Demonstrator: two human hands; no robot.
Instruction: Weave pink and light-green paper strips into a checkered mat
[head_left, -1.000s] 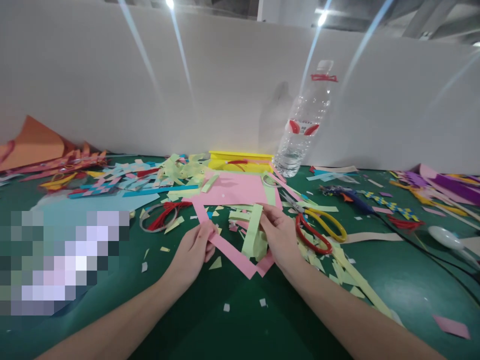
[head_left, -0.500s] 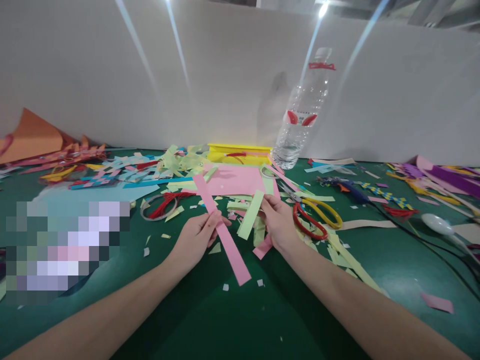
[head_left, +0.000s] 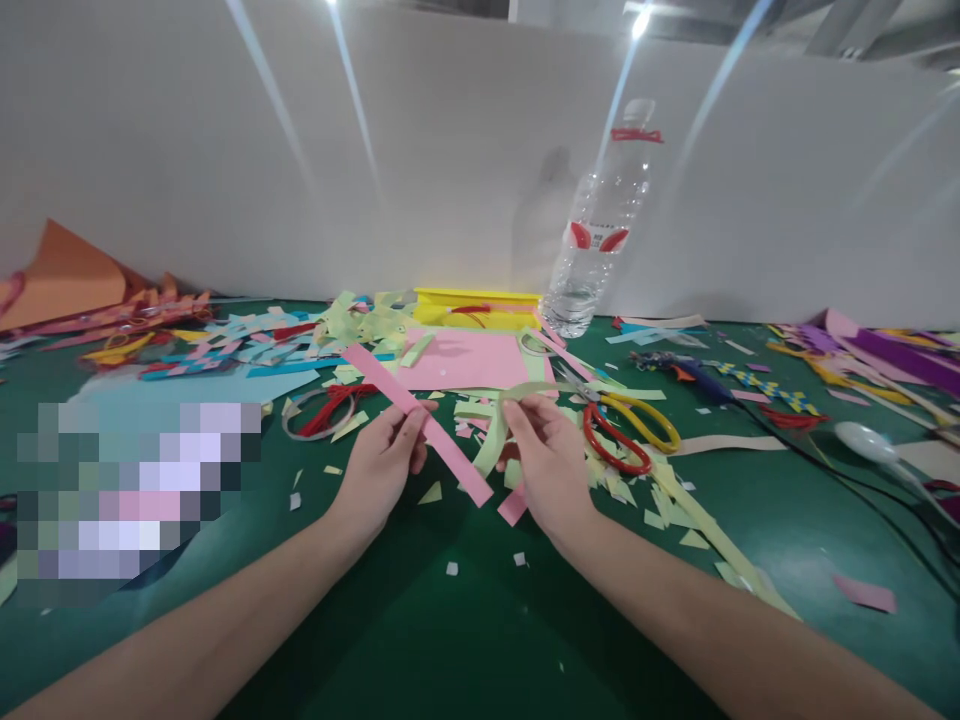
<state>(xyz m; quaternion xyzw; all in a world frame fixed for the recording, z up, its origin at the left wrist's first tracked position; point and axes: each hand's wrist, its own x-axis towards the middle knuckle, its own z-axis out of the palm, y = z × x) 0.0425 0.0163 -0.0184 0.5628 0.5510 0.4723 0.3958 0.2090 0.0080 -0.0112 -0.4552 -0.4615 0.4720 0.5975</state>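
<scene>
The pink strip (head_left: 451, 452) had swung its far end leftward and the green strip (head_left: 493, 440) had bowed, both left of the scissors (head_left: 609, 402).
The left hand (head_left: 382, 455), well left of the scissors, pinched the pink strip midway; the right hand (head_left: 553, 458), just left of them, gripped the green one. Their lower ends had come close, though the strips seemed separate, unjoined.
</scene>
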